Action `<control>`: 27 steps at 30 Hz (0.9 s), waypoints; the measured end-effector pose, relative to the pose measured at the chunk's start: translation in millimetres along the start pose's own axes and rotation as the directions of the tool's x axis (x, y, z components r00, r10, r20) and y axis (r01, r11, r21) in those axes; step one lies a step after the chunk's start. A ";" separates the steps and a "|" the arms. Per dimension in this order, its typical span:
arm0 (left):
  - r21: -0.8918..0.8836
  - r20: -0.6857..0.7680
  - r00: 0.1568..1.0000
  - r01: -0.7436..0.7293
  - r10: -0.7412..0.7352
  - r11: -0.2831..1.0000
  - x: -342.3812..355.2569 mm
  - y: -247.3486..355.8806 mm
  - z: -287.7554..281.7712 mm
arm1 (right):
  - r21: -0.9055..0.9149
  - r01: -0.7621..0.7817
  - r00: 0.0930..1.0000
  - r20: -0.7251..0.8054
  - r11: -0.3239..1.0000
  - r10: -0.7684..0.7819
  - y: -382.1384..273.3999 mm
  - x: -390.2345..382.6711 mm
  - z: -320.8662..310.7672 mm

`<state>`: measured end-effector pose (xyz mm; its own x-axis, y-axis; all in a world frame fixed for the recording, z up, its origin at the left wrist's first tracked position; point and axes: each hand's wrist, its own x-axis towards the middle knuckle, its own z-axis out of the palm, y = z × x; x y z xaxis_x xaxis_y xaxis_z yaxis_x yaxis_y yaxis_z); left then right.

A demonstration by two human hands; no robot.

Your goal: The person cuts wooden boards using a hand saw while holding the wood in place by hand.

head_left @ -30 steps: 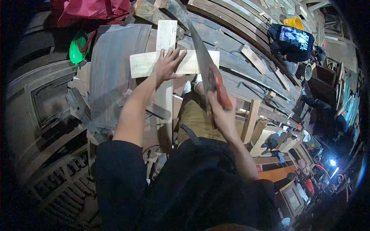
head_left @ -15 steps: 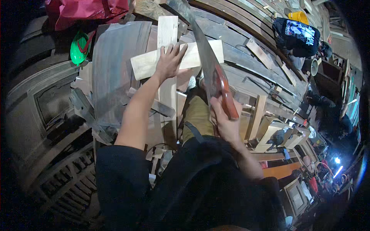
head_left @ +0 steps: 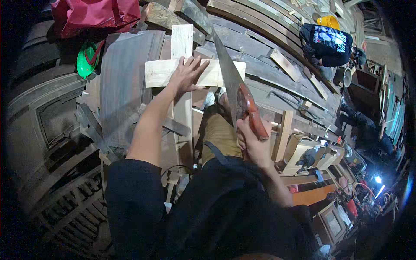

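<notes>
A pale short board (head_left: 158,73) lies crosswise over a longer pale plank (head_left: 182,41) that runs away from me. My left hand (head_left: 187,74) is pressed on top of the short board, its fingers spread. My right hand (head_left: 255,141) is wrapped round the reddish-brown wooden handle of a handsaw (head_left: 228,69). The saw's long grey blade slants up and left across the short board near its right end, hiding a strip of it. Whether the teeth touch the wood I cannot tell. My leg in tan trousers (head_left: 219,134) is right of the long plank.
Left of the boards is a wide dark panel (head_left: 128,73), with a green item (head_left: 86,59) and a red bag (head_left: 95,16) beyond. Stacked timber (head_left: 268,43) fills the far right. A person in a black shirt (head_left: 327,45) bends there; a bright lamp (head_left: 378,180) glows lower right.
The short board has turned from a slant to nearly level, squarer across the long plank. My left hand has stayed on it. The saw has shifted slightly down in view.
</notes>
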<state>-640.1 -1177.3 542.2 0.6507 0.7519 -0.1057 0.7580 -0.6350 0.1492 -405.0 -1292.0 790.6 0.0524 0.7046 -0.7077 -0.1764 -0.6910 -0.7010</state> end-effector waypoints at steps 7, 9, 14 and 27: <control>-0.063 -0.139 0.988 0.062 -0.070 0.996 -1.0 2.9 7.3 | -0.076 0.068 0.998 -0.004 0.995 -0.069 -19.4 26.3 2.3; -0.101 -0.137 0.988 0.051 -0.065 0.994 -3.5 3.7 5.4 | -0.087 -0.002 1.000 -0.005 0.996 0.001 -41.9 29.2 3.0; -0.065 -0.115 0.992 0.045 -0.052 0.997 3.2 4.7 2.5 | -0.191 0.149 0.988 0.063 0.970 -0.139 -53.4 42.6 -2.0; -0.132 -0.130 0.989 0.049 -0.066 0.990 0.6 0.1 2.2 | -0.270 0.345 0.938 0.124 0.899 -0.323 -72.3 49.1 1.5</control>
<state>-639.6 -1177.3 540.0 0.5881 0.8087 0.0131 0.7761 -0.5689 0.2722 -391.1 -1207.2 806.7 -0.0155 0.9044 -0.4263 0.1248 -0.4213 -0.8983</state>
